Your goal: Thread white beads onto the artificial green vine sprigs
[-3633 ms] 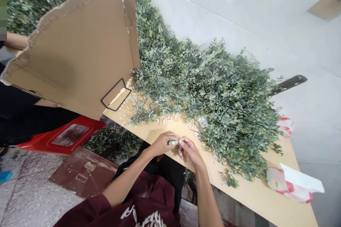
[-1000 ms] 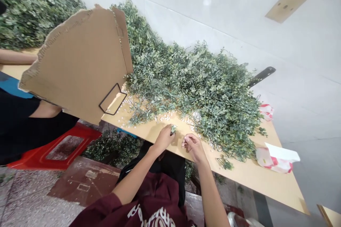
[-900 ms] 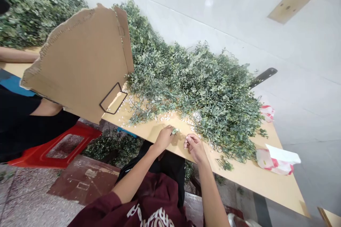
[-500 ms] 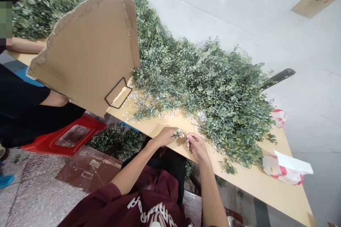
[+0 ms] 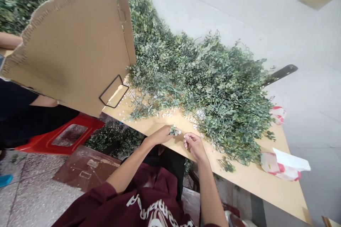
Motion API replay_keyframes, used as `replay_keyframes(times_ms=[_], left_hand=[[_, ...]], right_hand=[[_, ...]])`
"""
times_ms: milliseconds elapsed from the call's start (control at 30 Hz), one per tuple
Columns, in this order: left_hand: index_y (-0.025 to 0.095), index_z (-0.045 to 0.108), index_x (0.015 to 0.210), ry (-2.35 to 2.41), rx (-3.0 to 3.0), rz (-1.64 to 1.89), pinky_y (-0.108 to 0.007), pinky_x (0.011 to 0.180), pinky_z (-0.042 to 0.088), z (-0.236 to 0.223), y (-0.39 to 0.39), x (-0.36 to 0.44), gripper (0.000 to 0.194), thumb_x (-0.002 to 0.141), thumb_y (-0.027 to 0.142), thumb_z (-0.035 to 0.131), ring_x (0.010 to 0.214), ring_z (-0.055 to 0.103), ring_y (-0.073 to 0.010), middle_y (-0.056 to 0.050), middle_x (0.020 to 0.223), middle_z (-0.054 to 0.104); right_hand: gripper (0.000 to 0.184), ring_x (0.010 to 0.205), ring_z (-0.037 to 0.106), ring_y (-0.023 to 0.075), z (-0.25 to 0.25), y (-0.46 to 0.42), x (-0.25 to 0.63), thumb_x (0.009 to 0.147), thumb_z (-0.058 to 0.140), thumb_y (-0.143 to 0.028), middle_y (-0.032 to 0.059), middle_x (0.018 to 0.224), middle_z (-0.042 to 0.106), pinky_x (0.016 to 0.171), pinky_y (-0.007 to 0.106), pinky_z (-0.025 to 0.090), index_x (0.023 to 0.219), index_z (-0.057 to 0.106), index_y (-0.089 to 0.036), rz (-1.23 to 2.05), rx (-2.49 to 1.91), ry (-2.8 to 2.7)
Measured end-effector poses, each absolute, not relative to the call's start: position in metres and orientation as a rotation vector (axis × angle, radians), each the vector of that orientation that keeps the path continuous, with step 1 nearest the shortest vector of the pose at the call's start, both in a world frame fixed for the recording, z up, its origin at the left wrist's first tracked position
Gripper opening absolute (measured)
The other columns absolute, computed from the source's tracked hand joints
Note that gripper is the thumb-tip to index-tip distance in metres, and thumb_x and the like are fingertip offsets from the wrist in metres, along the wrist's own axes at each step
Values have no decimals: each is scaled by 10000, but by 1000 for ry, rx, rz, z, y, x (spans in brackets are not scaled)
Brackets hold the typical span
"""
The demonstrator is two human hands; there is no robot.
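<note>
My left hand pinches a small sprig of artificial green leaves just above the light wooden tabletop. My right hand is beside it, a few centimetres away, its fingertips closed on a tiny white bead. A large heap of artificial eucalyptus-like foliage lies along the table just beyond my hands. Many loose white beads are scattered along the heap's near edge.
A torn cardboard sheet with a black wire frame stands at the table's left end. A co-worker's forearm shows behind it. A red stool sits below, and a red-and-white plastic bag lies at the right.
My hands have drawn slightly closer together, with the sprig still in my left hand. The whole view has shifted a little as my head moved.
</note>
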State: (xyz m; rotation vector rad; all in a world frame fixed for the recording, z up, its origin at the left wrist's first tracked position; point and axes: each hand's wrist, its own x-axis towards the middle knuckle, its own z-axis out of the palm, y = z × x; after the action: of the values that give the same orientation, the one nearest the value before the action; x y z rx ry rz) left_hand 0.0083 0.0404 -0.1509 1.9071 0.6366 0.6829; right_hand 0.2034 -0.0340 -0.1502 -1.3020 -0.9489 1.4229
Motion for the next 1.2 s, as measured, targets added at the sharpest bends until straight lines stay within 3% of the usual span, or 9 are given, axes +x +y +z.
replay_keyframes(times_ms=[200,333,467,667,900,1200], left_hand=[[138,696,824,637,1792,603,-224,713,468,-155,39,7,271,775,44,446,681,597,-142,-26,721,656],[164,694,824,641,1851,581,-231,764,462,-149,37,8,220,820,109,481,757,609,-159,-26,787,684],[175,647,822,674,1883,559,-231,740,451,-147,35,9,156,858,198,497,768,591,-166,-23,820,674],[170,557,739,640,1881,559,-228,678,421,-142,35,7,155,843,164,442,679,508,-142,2,713,578],[156,631,821,606,1870,569,-254,773,447,-148,39,7,208,871,177,430,792,567,-169,-42,832,647],[168,685,881,555,1909,601,-234,807,452,-151,37,7,205,881,181,481,786,592,-166,-47,890,685]], right_hand=[[290,463,443,97,-150,-31,203,768,733,-455,-13,601,550,451,230,355,745,633,-183,1424,-1338,-970],[299,467,444,102,-151,-28,199,767,731,-472,-4,617,568,459,237,365,750,644,-187,1455,-1327,-987],[297,460,449,92,-155,-26,196,776,729,-466,-14,601,567,473,232,368,754,646,-182,1489,-1279,-966],[302,454,443,94,-155,-27,196,771,740,-461,-20,594,551,464,232,353,765,628,-180,1493,-1282,-934],[286,461,443,92,-153,-27,196,780,737,-442,-11,610,568,470,229,352,747,634,-177,1494,-1264,-972],[276,463,439,87,-151,-27,195,792,727,-439,-9,610,565,471,228,362,751,661,-174,1502,-1251,-978]])
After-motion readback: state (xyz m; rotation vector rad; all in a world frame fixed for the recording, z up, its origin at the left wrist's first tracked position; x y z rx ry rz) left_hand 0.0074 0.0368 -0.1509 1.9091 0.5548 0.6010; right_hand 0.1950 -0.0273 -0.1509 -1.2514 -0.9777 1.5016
